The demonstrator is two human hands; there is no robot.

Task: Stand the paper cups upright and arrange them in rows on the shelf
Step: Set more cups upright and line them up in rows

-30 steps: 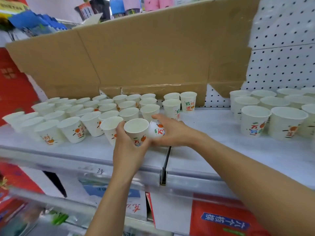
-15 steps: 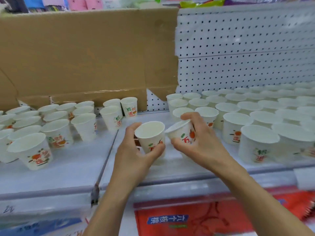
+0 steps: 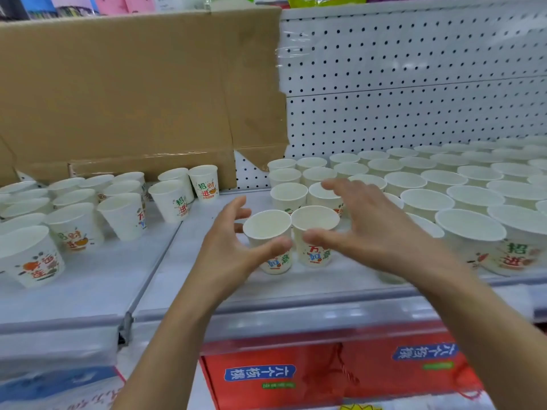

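Two white printed paper cups stand upright side by side near the front of the white shelf [image 3: 296, 291]: the left cup [image 3: 266, 229] and the right cup [image 3: 315, 220], rims touching. My left hand [image 3: 225, 250] curves loosely around the left cup, thumb in front of it and fingers spread behind. My right hand [image 3: 370, 229] hovers beside the right cup with fingers spread and thumb in front of its wall. Neither hand grips a cup. Rows of upright cups [image 3: 473, 199] fill the shelf to the right and behind. More upright cups [image 3: 74, 208] stand on the left shelf section.
A brown cardboard sheet [image 3: 133, 99] leans against the back at left, and white pegboard [image 3: 414, 84] backs the right. A seam [image 3: 154, 267] splits the two shelf sections. Red boxes [image 3: 325, 374] sit on the level below.
Both hands carried a cup each from the left section to the right one, set them down upright together, and have spread their fingers off them. The view has swung right.
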